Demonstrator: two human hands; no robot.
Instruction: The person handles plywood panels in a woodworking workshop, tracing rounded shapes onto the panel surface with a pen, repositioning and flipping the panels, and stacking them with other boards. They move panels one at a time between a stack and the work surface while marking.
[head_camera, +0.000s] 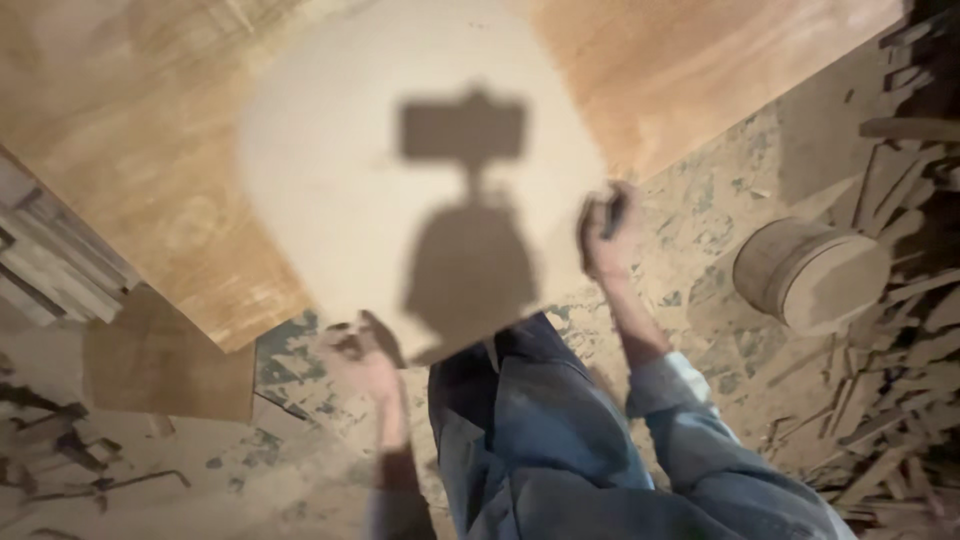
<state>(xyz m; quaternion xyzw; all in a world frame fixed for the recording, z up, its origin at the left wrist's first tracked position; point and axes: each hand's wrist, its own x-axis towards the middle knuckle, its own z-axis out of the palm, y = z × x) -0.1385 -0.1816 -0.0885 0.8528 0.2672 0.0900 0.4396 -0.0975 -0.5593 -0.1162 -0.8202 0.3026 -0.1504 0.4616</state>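
I hold a pale, rounded wooden board up in front of me, above a large reddish plywood sheet. My left hand grips the board's near edge at the lower left. At the board's right edge my right hand closes on it, with a dark pencil-like object in the fingers. A shadow of a head and a camera falls on the board's face. The frame is blurred by motion.
A round wooden block sits on the dusty floor at the right. Scrap wood strips pile along the right side. More offcuts and a brown panel lie at the left. My blue-trousered legs stand below.
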